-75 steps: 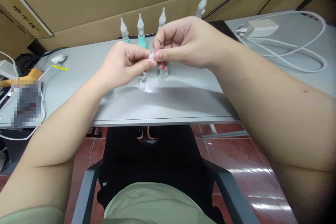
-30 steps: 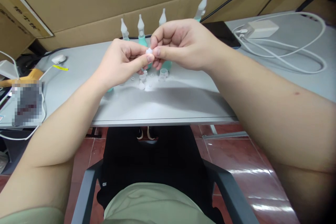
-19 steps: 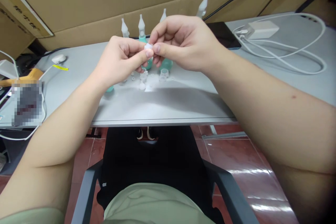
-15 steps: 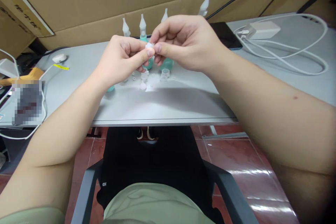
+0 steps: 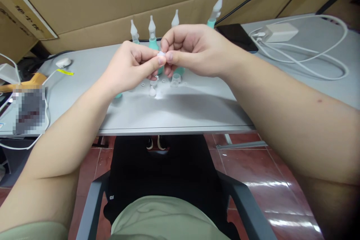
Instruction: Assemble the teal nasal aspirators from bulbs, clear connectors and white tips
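Two hands meet over the table (image 5: pixel 180 120) around one small white piece (image 5: pixel 161 53), which sits raised between the fingertips, apart from the surface. Taking that piece as the centre of a dial with twelve towards the cardboard (image 5: pixel 92 11), the left hand (image 5: pixel 128 64) lies at nearly nine o'clock and the right hand (image 5: pixel 198 50) at three. The left thumb and forefinger are narrowed to a pinch on the piece, hiding most of it. The right thumb and forefinger also stand close together and appear to grip its three o'clock edge, so neither hand is clearly nearer: the piece fills the gap where the fingertips face each other along the nine-to-three line. Its long axis cannot be made out, as too little shows. A clear collar (image 5: pixel 176 78) stands on the table at about five o'clock, and a pale tip (image 5: pixel 152 90) lies between six and seven, with a tiny ring (image 5: pixel 143 84) near seven. Beyond the fingers, one teal bulb with a white nozzle (image 5: pixel 152 26) rises at eleven, a second white nozzle (image 5: pixel 175 18) at one, and a tilted nozzle (image 5: pixel 217 4) between one and two.
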`<state>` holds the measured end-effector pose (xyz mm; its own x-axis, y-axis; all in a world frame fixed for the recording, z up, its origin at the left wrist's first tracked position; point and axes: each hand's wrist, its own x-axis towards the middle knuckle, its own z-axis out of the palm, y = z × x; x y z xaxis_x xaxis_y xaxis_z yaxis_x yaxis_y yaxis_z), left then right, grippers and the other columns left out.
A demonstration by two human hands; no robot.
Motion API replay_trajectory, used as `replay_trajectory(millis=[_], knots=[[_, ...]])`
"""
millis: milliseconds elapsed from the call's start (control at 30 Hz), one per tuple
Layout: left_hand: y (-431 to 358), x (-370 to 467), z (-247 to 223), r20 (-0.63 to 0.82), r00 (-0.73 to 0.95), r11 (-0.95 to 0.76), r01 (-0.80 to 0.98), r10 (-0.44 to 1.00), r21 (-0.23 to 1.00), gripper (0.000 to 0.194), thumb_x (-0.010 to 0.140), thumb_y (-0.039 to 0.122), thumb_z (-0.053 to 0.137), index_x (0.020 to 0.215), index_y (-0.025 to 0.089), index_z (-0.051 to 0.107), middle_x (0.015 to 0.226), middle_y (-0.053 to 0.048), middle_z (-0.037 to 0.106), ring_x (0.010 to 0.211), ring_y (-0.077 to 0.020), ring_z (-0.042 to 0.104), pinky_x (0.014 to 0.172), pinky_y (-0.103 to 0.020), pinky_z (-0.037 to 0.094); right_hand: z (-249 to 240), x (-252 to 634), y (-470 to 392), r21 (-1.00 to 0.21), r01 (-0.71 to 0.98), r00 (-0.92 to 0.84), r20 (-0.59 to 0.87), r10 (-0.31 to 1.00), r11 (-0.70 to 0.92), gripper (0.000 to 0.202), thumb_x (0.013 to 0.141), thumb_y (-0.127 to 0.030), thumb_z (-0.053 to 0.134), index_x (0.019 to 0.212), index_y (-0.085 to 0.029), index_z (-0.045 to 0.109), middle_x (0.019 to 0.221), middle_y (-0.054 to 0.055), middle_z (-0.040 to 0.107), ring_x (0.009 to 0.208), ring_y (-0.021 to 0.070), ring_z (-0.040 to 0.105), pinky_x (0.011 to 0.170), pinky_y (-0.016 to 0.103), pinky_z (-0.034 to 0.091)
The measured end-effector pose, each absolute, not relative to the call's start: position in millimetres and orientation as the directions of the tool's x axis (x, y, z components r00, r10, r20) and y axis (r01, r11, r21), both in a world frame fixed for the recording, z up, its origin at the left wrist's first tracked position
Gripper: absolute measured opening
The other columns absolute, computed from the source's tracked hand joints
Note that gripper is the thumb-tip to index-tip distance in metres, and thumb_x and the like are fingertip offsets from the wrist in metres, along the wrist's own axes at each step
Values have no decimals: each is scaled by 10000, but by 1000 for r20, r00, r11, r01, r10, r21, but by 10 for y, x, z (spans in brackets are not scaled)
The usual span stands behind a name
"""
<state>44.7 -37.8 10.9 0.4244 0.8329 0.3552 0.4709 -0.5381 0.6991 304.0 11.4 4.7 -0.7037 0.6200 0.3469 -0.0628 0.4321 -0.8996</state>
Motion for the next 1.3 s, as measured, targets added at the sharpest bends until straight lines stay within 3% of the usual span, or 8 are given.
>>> replay_trajectory(millis=[167, 467, 767, 900, 1100, 1300], knots=[[-333, 422, 67, 353, 447, -554, 484, 822, 678, 688, 1127, 896, 928, 944, 238, 849, 816, -85, 788, 738, -224, 703, 633, -375, 560, 62, 3065, 138, -900, -52, -740, 325, 588, 432, 228, 1195, -77, 816, 1097, -258, 717, 963, -51, 882, 794, 132, 836, 749, 256, 708], [-302, 412, 42, 299, 450, -502, 447, 842, 741, 584, 1171, 767, 935, 1016, 209, 862, 883, -75, 776, 885, -256, 866, 783, -362, 739, 18, 3032, 125, -923, -74, -707, 315, 633, 377, 269, 1064, -135, 936, 1047, -276, 708, 913, -36, 859, 802, 167, 830, 769, 289, 709], [-331, 428, 46, 328, 422, -506, 433, 845, 746, 450, 1220, 626, 937, 1097, 196, 895, 1043, -105, 885, 962, -258, 893, 851, -380, 790, 43, 3031, 128, -915, -112, -632, 366, 683, 387, 289, 925, -204, 1063, 961, -258, 781, 913, -15, 847, 808, 154, 800, 776, 275, 686], [-366, 448, 75, 352, 409, -511, 397, 842, 762, 516, 1184, 681, 971, 1046, 193, 877, 1048, -97, 898, 953, -241, 866, 865, -387, 789, 38, 3020, 136, -936, -177, -618, 347, 706, 305, 402, 796, -257, 1201, 938, -235, 826, 890, 4, 867, 786, 163, 815, 755, 264, 702], [-347, 452, 57, 372, 410, -529, 391, 833, 753, 549, 1179, 738, 954, 1097, 197, 908, 1061, -81, 896, 986, -235, 845, 919, -406, 793, 88, 2982, 63, -946, -189, -550, 324, 770, 263, 273, 851, -31, 1012, 897, -237, 838, 835, 15, 858, 751, 168, 825, 699, 251, 705], [-349, 438, 27, 406, 402, -555, 395, 821, 732, 453, 1163, 648, 966, 1064, 210, 913, 984, -81, 850, 924, -238, 821, 883, -404, 779, 130, 3007, 59, -927, -74, -520, 351, 779, 368, 290, 809, -46, 975, 936, -306, 993, 887, -9, 899, 733, 154, 786, 737, 271, 681]])
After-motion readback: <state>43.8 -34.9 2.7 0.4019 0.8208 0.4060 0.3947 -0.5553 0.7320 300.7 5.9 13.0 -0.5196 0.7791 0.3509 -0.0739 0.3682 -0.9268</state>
